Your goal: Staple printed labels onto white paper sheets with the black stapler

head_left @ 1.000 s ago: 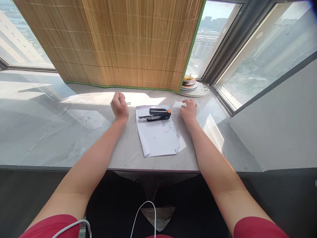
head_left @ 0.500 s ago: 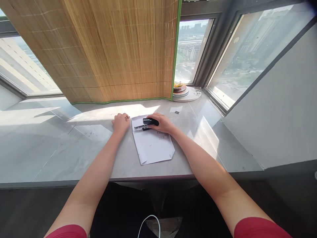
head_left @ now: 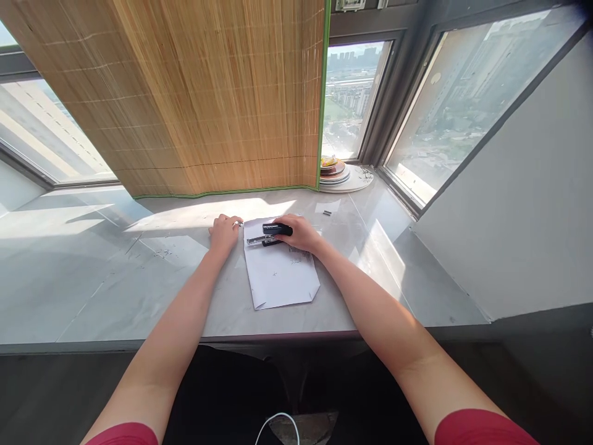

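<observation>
My right hand [head_left: 300,233] is wrapped round the back of a black stapler [head_left: 278,229], low over a white sheet of paper [head_left: 283,286]. The stapler's top is lifted, and its metal magazine [head_left: 256,240] points left. My left hand [head_left: 225,232] rests on the ledge beside the paper's upper left edge. Its fingertips pinch a small, shiny strip of staples [head_left: 238,223], partly hidden by the fingers. The paper has folded lower corners and small dark marks near its right side.
Two short dark strips [head_left: 327,213] lie beyond my right hand on a small white paper. Stacked plates [head_left: 335,176] stand by the window. A bamboo blind [head_left: 217,99] hangs at the back. Small scattered bits [head_left: 164,252] lie left on the pale stone ledge [head_left: 111,296].
The strip in my left fingertips has turned and catches more light. My right hand still holds the lifted stapler, almost unmoved. The whole view has shifted slightly.
</observation>
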`<action>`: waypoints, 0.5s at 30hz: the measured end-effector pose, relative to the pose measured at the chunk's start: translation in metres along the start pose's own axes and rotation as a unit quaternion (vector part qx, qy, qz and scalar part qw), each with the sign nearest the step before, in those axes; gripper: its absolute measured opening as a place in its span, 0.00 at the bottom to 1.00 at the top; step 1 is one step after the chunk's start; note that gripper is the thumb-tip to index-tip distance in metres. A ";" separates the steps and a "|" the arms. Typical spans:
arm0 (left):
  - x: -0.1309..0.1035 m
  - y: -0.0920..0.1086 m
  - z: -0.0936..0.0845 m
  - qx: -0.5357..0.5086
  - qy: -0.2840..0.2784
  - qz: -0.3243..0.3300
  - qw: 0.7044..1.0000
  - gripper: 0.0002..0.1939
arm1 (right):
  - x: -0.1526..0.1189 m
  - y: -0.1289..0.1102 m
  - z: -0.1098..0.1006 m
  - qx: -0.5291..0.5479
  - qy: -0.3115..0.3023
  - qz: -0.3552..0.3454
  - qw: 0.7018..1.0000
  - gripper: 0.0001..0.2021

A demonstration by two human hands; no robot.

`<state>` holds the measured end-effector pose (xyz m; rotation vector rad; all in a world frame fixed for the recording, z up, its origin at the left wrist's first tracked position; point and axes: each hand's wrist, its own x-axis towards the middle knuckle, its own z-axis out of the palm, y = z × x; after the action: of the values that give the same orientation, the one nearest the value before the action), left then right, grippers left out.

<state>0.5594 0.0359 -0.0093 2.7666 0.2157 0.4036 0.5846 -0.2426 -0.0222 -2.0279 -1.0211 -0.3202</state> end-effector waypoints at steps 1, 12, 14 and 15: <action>0.001 -0.001 0.001 -0.001 0.000 0.000 1.000 0.12 | 0.000 0.000 0.000 -0.003 0.001 0.001 1.000 0.17; -0.005 0.017 0.002 -0.253 0.101 0.114 0.955 0.07 | -0.001 0.007 -0.002 -0.042 0.083 0.047 0.995 0.14; -0.009 0.023 0.002 -0.275 0.082 0.154 0.946 0.10 | -0.001 0.010 -0.002 -0.045 0.099 0.052 0.993 0.14; -0.011 0.025 0.003 -0.282 0.075 0.174 0.940 0.11 | -0.001 0.011 -0.002 -0.047 0.104 0.056 0.992 0.14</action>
<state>0.5525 0.0097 -0.0057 2.1983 -0.3169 0.6493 0.5927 -0.2485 -0.0274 -2.0756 -0.7733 -0.5169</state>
